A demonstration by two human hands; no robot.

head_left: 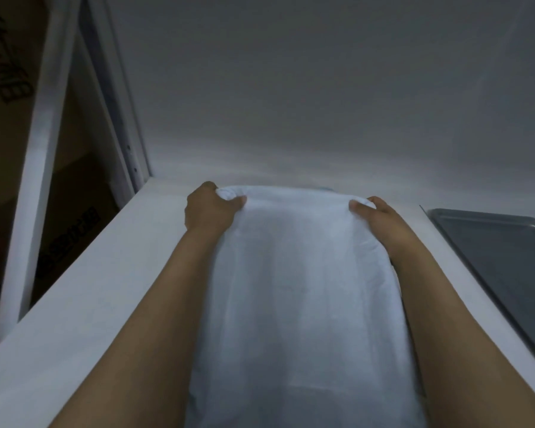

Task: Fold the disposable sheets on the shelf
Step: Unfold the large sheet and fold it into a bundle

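A white disposable sheet [297, 288] stretches from the bottom of the view up along the white shelf [84, 301], between my two forearms. My left hand [209, 208] pinches its far left corner, fingers curled over the bunched edge. My right hand [374, 213] grips the far right corner the same way, thumb on top. The far edge of the sheet is held taut between both hands, close to the back wall. A sliver of something blue shows just behind that edge.
A grey metal tray [504, 257] lies on the shelf to the right. A white upright post [40, 156] and rail stand at the left, with brown cardboard boxes [10, 72] behind. A plain white wall [322, 88] rises behind the shelf.
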